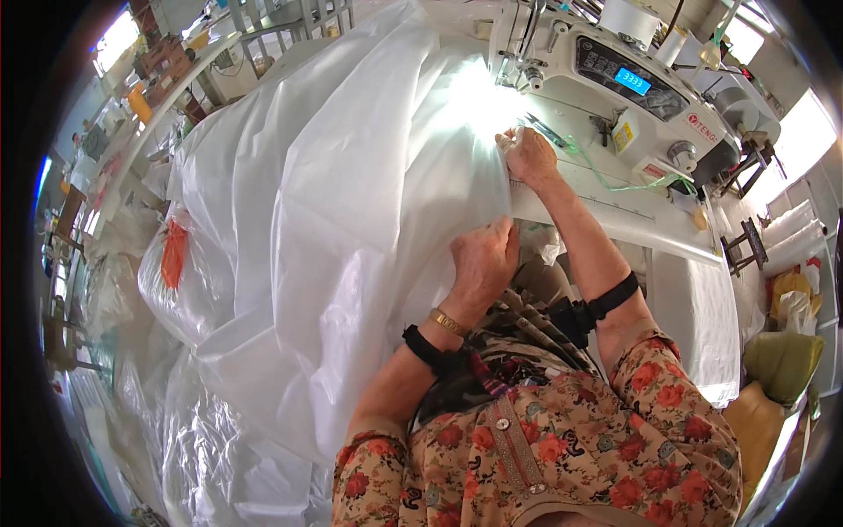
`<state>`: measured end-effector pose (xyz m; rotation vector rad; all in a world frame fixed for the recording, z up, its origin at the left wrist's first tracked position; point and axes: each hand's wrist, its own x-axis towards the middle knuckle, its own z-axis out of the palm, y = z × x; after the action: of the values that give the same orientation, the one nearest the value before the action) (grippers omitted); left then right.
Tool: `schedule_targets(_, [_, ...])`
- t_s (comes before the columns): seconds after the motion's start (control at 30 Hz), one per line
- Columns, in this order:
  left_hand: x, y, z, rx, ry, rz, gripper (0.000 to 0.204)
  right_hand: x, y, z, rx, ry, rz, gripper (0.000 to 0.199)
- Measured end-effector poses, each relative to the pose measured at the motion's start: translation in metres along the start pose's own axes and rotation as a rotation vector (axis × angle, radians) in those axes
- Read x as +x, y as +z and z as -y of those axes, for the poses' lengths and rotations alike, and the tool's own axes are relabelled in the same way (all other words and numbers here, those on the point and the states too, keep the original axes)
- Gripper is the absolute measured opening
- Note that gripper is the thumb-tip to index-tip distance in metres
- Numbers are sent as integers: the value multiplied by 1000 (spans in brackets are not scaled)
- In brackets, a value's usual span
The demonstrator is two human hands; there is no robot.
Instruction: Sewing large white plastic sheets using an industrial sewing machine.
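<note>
A large translucent white plastic sheet (342,176) lies in long folds across the left and middle, running up to a sewing machine (650,79). My left hand (486,263) is closed on the sheet's near right edge, close to my lap. Farther off, my right hand (529,156) pinches the same edge on the machine bed, just short of the sewing head. Glare from the lamp washes out the needle area. To the right of my right hand lies a slim dark tool (546,132) whose kind is unclear. Light green thread (606,183) trails over the bed.
An orange-red piece (174,255) shows through clear plastic at the left. A white flat stack (694,325) hangs or lies below the bed on the right. Beyond it are a wooden stool (745,248) and filled bags (784,364). A metal frame (290,22) stands at the back.
</note>
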<state>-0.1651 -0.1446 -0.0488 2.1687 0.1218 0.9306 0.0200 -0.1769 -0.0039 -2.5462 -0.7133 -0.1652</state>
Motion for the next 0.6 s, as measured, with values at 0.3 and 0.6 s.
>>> schedule_targets(0.3, [0,1,-2,-17,1,-16,19,-7,0,11,-157,-12,13,33])
schedule_targets(0.6, [3,3,-3,-33,49,-3,16,-15,8,19,-354,-55,-90,27])
